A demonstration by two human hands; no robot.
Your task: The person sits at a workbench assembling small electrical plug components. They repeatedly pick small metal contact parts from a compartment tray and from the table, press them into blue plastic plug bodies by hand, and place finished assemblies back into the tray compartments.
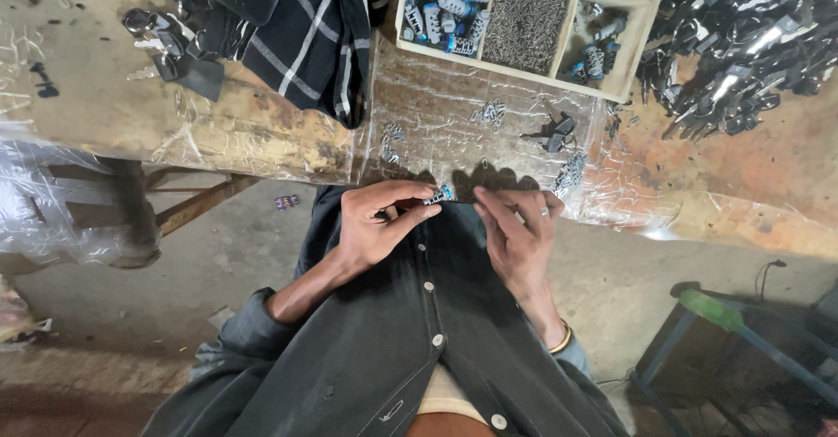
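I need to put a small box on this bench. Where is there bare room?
Free patches: the left bench top, between the dark parts and the front edge, and the orange stretch below the black pile. It is crowded around the wooden tray, the striped cloth and loose pieces by the hands.

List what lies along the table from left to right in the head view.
Small dark metal parts → striped dark cloth → wooden compartment tray → heap of black and silver parts.

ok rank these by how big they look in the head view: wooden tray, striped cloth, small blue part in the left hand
1. wooden tray and striped cloth: too alike, both cut off by the frame edge
2. small blue part, pinched in the left hand
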